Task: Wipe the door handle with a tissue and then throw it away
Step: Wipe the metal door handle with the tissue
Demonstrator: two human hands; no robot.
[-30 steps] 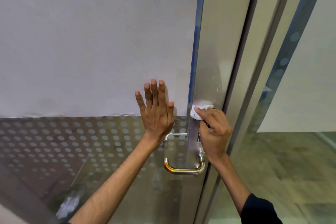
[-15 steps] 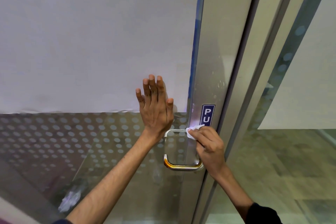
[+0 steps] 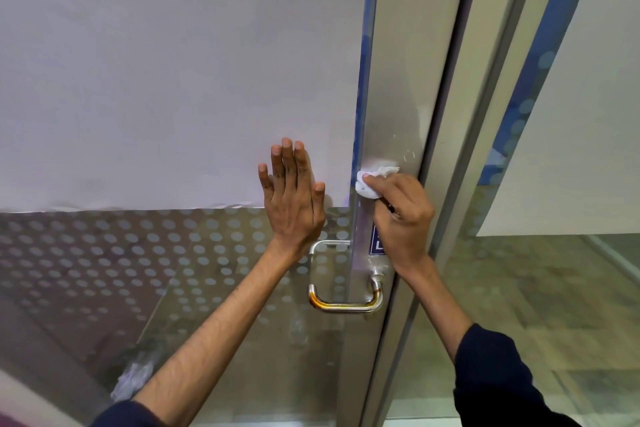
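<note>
A U-shaped metal door handle (image 3: 346, 305) with a rusty orange tint on its lower bends sticks out of the door's metal stile (image 3: 391, 80). My right hand (image 3: 401, 218) presses a crumpled white tissue (image 3: 369, 184) against the stile, above the handle and over a blue sign that it mostly hides. My left hand (image 3: 294, 198) lies flat on the glass door (image 3: 138, 253) to the left of the stile, fingers spread upward, holding nothing.
White film (image 3: 173, 62) covers the upper glass, and a dotted frosted band runs below it. A metal door frame (image 3: 485, 114) stands to the right of the stile, with another glass panel (image 3: 571, 114) and tiled floor (image 3: 519, 305) beyond it.
My right hand has moved the tissue up the stile from the handle's upper mount, covering the blue sign again. My left hand stays flat on the glass.
</note>
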